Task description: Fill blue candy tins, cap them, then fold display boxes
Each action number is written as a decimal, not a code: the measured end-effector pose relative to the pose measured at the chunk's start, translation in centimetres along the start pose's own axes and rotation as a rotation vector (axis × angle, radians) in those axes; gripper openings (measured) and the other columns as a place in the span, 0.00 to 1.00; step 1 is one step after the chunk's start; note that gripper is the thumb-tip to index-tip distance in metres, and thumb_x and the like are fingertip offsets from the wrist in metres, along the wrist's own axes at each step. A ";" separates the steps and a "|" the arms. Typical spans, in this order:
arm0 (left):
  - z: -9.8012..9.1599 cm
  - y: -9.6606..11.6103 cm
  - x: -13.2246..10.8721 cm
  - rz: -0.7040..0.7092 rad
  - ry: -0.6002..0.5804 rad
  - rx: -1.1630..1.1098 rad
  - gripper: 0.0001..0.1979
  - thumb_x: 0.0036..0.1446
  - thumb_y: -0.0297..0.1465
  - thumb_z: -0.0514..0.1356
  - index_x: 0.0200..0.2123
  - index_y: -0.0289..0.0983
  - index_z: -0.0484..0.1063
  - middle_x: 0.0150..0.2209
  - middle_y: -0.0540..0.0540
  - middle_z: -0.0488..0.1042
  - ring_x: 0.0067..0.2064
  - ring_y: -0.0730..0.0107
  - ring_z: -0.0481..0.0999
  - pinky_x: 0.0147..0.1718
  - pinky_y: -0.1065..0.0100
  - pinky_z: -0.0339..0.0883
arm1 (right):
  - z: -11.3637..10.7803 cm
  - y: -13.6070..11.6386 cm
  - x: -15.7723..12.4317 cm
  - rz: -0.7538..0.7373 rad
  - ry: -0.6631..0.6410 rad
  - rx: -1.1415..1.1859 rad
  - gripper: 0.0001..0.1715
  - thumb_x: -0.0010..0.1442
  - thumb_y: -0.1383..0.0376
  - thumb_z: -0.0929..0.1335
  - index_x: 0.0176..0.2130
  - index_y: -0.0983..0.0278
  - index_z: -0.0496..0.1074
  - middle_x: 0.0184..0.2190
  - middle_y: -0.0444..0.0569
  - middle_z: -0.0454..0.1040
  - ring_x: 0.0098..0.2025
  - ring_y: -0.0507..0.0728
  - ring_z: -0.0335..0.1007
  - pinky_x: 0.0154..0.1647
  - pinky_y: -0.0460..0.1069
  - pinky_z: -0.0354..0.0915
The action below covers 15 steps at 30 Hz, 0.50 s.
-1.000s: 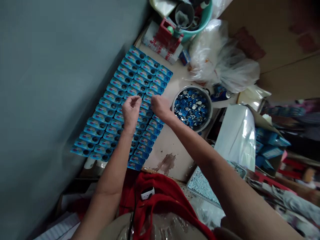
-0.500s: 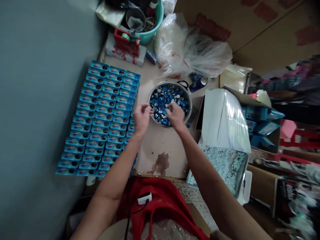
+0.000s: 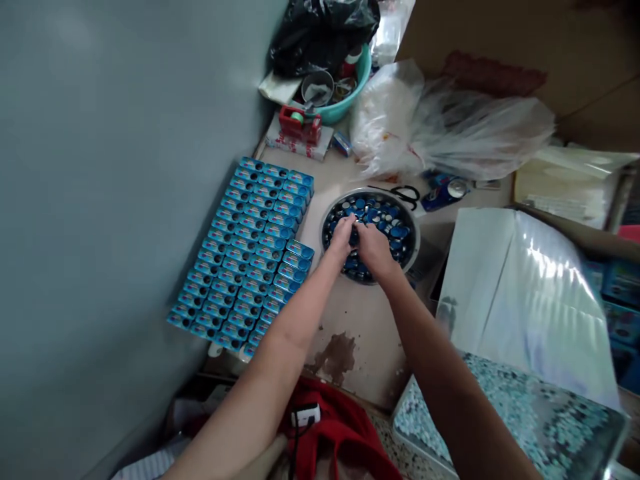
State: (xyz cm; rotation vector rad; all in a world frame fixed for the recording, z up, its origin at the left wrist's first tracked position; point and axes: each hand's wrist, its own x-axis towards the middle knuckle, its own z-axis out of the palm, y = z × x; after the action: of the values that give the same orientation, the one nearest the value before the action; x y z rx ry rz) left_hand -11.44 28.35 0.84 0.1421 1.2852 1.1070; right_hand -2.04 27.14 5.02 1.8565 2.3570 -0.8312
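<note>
Both hands reach into a round metal bowl (image 3: 413,230) full of small blue and silver caps (image 3: 387,223). My left hand (image 3: 342,239) is curled over the caps at the bowl's near left side. My right hand (image 3: 374,250) lies beside it, fingers bent down into the caps. Their fingertips are hidden among the caps, so what they pinch is unclear. Left of the bowl, several rows of blue boxes (image 3: 245,250) with dark round holes lie flat on the beige table (image 3: 360,313), against the grey wall.
Black scissors (image 3: 403,195) and a blue can (image 3: 443,193) lie behind the bowl. Clear plastic bags (image 3: 440,123), a teal basin (image 3: 350,90) and a red tape dispenser (image 3: 299,123) crowd the far end. A white bag (image 3: 520,280) and a tray of pale tablets (image 3: 505,413) sit right.
Both hands moved from above the blue boxes rightward to the bowl, then down into the caps. The view also shifted.
</note>
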 end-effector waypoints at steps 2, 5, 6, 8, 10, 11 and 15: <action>-0.9 0.9 0.2 -0.085 -0.049 -0.071 0.05 0.69 0.31 0.60 0.40 0.39 0.77 0.33 0.47 0.79 0.50 0.60 0.80 0.48 0.64 0.73 | -1.0 0.3 -0.3 -0.093 0.016 0.091 0.29 0.66 0.74 0.63 0.62 0.62 0.76 0.52 0.62 0.82 0.53 0.68 0.80 0.54 0.58 0.71; -1.8 2.1 0.7 -0.208 -0.120 -0.181 0.06 0.68 0.30 0.60 0.39 0.38 0.78 0.30 0.48 0.79 0.39 0.64 0.82 0.41 0.66 0.76 | -2.1 0.9 -0.6 -0.034 0.117 0.449 0.25 0.60 0.70 0.70 0.56 0.58 0.80 0.48 0.54 0.85 0.51 0.65 0.82 0.55 0.58 0.73; -1.9 2.4 0.8 -0.239 -0.143 -0.219 0.07 0.68 0.31 0.60 0.38 0.38 0.78 0.30 0.48 0.79 0.37 0.65 0.82 0.40 0.66 0.76 | -2.3 1.1 -0.7 0.032 0.161 0.598 0.21 0.58 0.68 0.72 0.52 0.59 0.80 0.45 0.53 0.85 0.48 0.64 0.83 0.53 0.57 0.75; -1.9 2.6 1.0 -0.283 -0.188 -0.292 0.09 0.70 0.33 0.59 0.38 0.38 0.77 0.32 0.46 0.81 0.37 0.65 0.84 0.43 0.64 0.78 | -2.5 1.2 -0.8 0.179 0.244 0.834 0.14 0.58 0.63 0.73 0.46 0.61 0.80 0.39 0.51 0.85 0.42 0.62 0.83 0.46 0.55 0.76; -1.6 2.7 1.0 -0.307 -0.232 -0.352 0.10 0.71 0.35 0.59 0.39 0.37 0.77 0.37 0.44 0.84 0.41 0.61 0.86 0.48 0.59 0.80 | -2.3 0.6 -0.9 0.252 0.327 0.913 0.12 0.59 0.61 0.72 0.44 0.61 0.78 0.38 0.51 0.85 0.40 0.60 0.82 0.43 0.55 0.76; -1.5 2.8 0.8 -0.321 -0.245 -0.384 0.10 0.71 0.35 0.59 0.40 0.37 0.78 0.38 0.42 0.85 0.44 0.59 0.87 0.50 0.57 0.80 | -2.1 0.1 -1.0 0.239 0.372 0.886 0.11 0.59 0.62 0.71 0.43 0.61 0.78 0.40 0.52 0.85 0.41 0.60 0.82 0.45 0.55 0.76; -1.0 3.3 -0.1 -0.389 -0.253 -0.494 0.12 0.71 0.35 0.59 0.46 0.34 0.80 0.39 0.40 0.86 0.46 0.56 0.87 0.54 0.56 0.80 | -0.4 -2.7 -1.4 -0.041 0.448 0.514 0.07 0.66 0.62 0.69 0.39 0.58 0.79 0.42 0.53 0.85 0.49 0.63 0.80 0.56 0.58 0.74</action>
State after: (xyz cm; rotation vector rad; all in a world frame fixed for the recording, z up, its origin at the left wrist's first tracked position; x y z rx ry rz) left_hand -14.16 29.50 2.62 -0.3176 0.7447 0.9982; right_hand -4.00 25.67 6.86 2.4130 2.6191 -1.2352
